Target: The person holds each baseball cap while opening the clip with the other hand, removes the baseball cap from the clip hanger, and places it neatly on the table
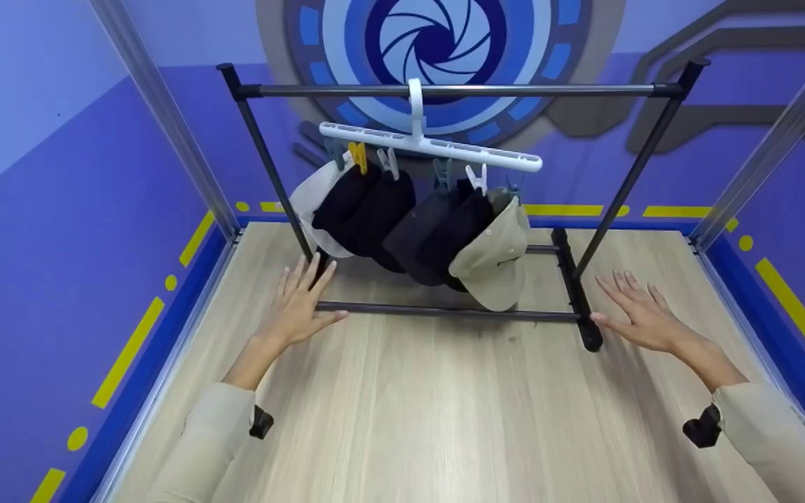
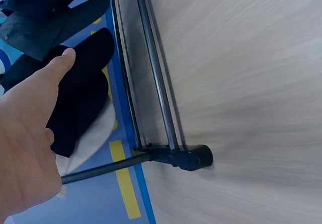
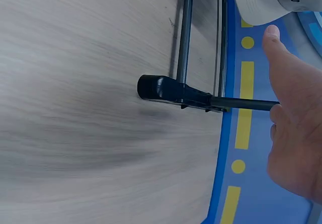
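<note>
A black metal rack (image 1: 472,91) stands on the wooden tabletop. From its top bar hangs a white hanger (image 1: 437,144), tilted down to the right. Several caps hang from it by coloured clips: a white cap (image 1: 302,199) at the left, dark caps (image 1: 367,216) in the middle, a beige cap (image 1: 493,258) at the right. My left hand (image 1: 295,307) is spread beside the rack's left foot, fingers straight, holding nothing. Near the right foot (image 1: 588,328), my right hand (image 1: 643,314) is likewise spread and holds nothing. The left wrist view shows the left thumb (image 2: 63,63) overlapping the dark caps.
Purple-blue panels with yellow marks (image 1: 130,349) and metal posts (image 1: 165,105) enclose the wooden tabletop (image 1: 430,405) at the back and sides. The rack's lower front bar (image 1: 444,309) runs low across the table between its black feet.
</note>
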### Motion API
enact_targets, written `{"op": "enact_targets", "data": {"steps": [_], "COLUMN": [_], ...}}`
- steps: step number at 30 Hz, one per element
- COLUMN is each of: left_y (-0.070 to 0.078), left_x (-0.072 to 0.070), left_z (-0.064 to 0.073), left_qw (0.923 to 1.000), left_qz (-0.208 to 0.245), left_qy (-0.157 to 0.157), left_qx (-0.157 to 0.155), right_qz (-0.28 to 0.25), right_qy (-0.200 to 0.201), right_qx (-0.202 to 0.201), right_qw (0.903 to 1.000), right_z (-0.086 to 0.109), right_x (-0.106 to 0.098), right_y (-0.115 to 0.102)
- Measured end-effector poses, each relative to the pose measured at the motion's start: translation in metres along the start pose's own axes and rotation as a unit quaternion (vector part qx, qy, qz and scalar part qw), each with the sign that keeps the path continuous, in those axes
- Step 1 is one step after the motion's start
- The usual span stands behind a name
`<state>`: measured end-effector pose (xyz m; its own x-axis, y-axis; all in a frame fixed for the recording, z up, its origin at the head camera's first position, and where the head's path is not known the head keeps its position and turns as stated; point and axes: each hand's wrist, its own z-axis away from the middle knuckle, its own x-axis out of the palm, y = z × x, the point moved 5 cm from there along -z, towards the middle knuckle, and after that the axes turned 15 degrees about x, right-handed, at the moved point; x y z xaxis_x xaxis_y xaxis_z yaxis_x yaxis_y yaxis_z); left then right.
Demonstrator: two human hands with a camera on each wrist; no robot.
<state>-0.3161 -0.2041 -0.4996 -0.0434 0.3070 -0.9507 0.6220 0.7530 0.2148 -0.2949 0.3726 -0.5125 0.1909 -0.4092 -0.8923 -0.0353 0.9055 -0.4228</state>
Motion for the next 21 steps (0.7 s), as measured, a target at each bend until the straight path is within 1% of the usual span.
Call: {"op": "enact_targets", "data": {"steps": [6, 14, 16, 21], "left_y": [0.015, 0.04, 0.046, 0.063], "left_x": [-0.005, -0.012, -0.013, -0.016], "left_z": [-0.006, -0.013, -0.015, -0.024], "left_qw": [0.9996, 0.9978, 0.9971, 0.994], "left_qz": [-0.011, -0.022, -0.025, -0.052], "left_qy": [0.005, 0.006, 0.002, -0.009], "left_qx": [0.027, 0.062, 0.071, 0.096], "right_qz": [0.004, 0.017, 0.02, 0.025], "right_qy": [-0.01, -0.009, -0.009, -0.011], "right_qx": [-0.001, -0.006, -0.01, -0.018], "right_qw": [0.9999, 0.9998, 0.9997, 0.9995], "right_z": [0.001, -0.001, -0.002, -0.003], "right_x": [-0.004, -0.015, -0.017, -0.023], "right_y": [-0.006, -0.018, -0.021, -0.031]}}
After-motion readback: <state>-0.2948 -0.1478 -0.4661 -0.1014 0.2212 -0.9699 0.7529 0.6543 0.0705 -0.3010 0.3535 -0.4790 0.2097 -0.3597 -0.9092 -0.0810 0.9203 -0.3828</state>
